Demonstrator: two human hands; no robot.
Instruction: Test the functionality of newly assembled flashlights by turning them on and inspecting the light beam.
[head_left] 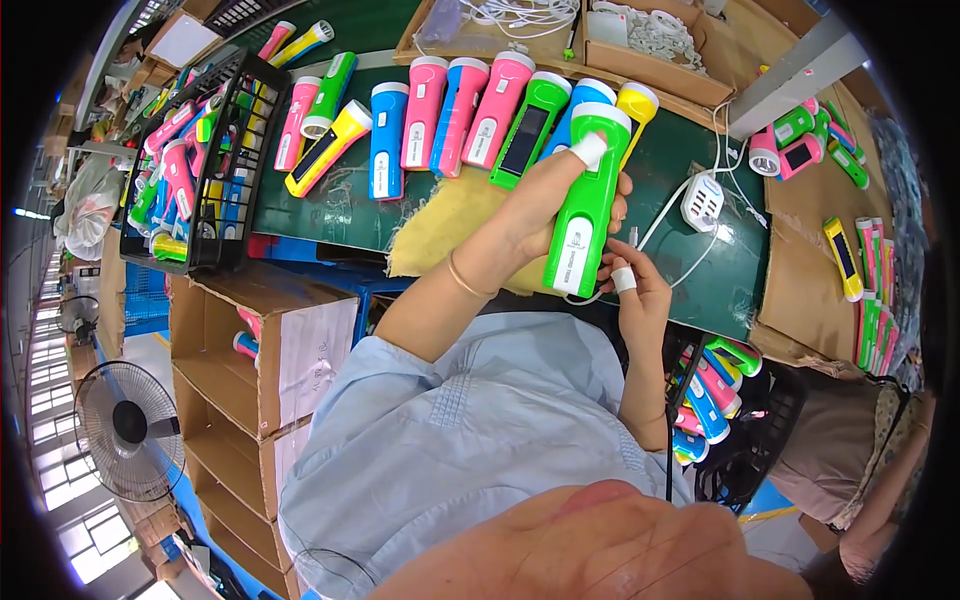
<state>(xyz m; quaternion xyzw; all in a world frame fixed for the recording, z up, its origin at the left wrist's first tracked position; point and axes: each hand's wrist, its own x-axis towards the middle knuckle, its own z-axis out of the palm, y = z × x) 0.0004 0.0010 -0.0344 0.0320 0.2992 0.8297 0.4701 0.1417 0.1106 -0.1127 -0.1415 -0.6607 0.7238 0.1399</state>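
Note:
My left hand (560,190) is closed around a green flashlight (583,220) with a white lens rim, held upright above the table. Its thumb, wrapped in white tape, presses on the switch area. My right hand (640,290) is just right of the flashlight's lower end, with white tape on one finger. Its fingers are pinched together at a thin white cable (582,300), whose small plug (633,237) stands near the fingertips. The flashlight hides part of that grip. Beyond my hands a row of pink, blue, green and yellow flashlights (425,110) stands on the green table (340,215).
A yellow cloth (430,230) lies under my left forearm. A white power strip (703,203) with cables sits to the right. A black crate (245,150) of flashlights is at left, another crate (785,420) at lower right. Cardboard (800,270) at right carries more flashlights.

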